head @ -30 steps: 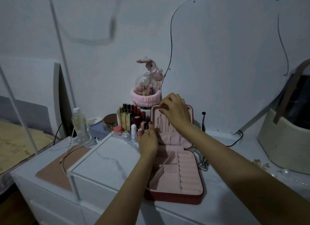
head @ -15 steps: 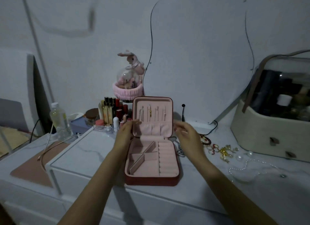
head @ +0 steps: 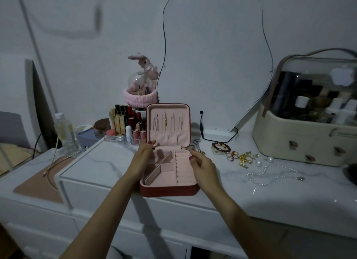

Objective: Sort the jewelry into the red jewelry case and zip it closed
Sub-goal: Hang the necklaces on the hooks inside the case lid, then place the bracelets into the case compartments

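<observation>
Case status: red jewelry case (head: 170,189) sits open near the front edge of the tabletop (head: 251,191), lid upright, pink lining facing the camera. Four thin chains hang on hooks inside the lid above a gathered pocket. Base has divided compartments on the left, ring rolls on the right; no pieces visible in the base.

Left hand (head: 142,158) is at the case's left side near the hinge, fingers loosely extended, thumb tip reaching toward the lid's lower left corner. Holds nothing; contact with the case can't be confirmed.

Right hand (head: 202,166) is at the case's right rim by the ring rolls, fingers loosely curled. Can't tell if it pinches anything.

Loose jewelry lies on the tabletop right of the case: a silver chain (head: 197,146) just beside the hinge, then a red bead bracelet (head: 221,147), rings (head: 232,156), gold pieces (head: 244,159), loose pearls (head: 258,163), and a pearl necklace (head: 274,174) nearer the right edge.

Back edge: cosmetics organiser (head: 125,127) left of the case, cream storage box (head: 309,131) at the right.
</observation>
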